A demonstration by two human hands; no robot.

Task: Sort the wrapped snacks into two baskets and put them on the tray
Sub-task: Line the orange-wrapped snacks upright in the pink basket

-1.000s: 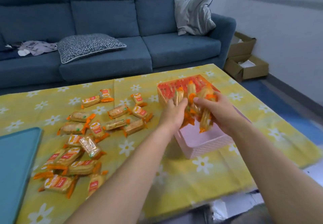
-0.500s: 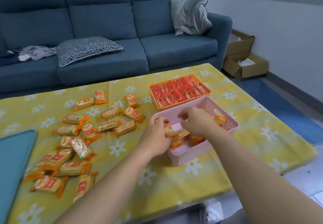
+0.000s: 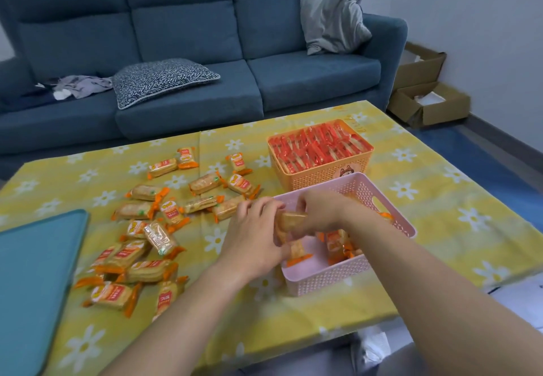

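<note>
Blue sofa point(image 3: 188, 37) spans the far side of the scene. A patterned cushion point(image 3: 161, 79) lies flat on its seat and a grey cushion point(image 3: 332, 14) leans in its right corner. Two open cardboard boxes point(image 3: 426, 102) sit on the floor at the far right.

Yellow flowered tablecloth point(image 3: 440, 228) covers the table in the foreground. Teal tray point(image 3: 35, 273) lies at the near left edge and is partly cut off by the frame.

Orange basket point(image 3: 323, 174) stands at far right of centre on the cloth, packed with red-wrapped snacks. Pink basket point(image 3: 323, 281) stands just in front of it, the two touching or nearly so. It holds a few orange-ended packets point(image 3: 338, 246) on its floor.

Loose snacks point(image 3: 141, 270), orange-wrapped, are scattered on the cloth between the tray and the baskets.

Left hand point(image 3: 252, 240) and right hand point(image 3: 320, 214) meet over the near left part of the pink basket. Between them is one wrapped snack point(image 3: 291, 221), held above the basket floor. The left fingers are curled round its left end. The right fingers are closed on its right end.
</note>
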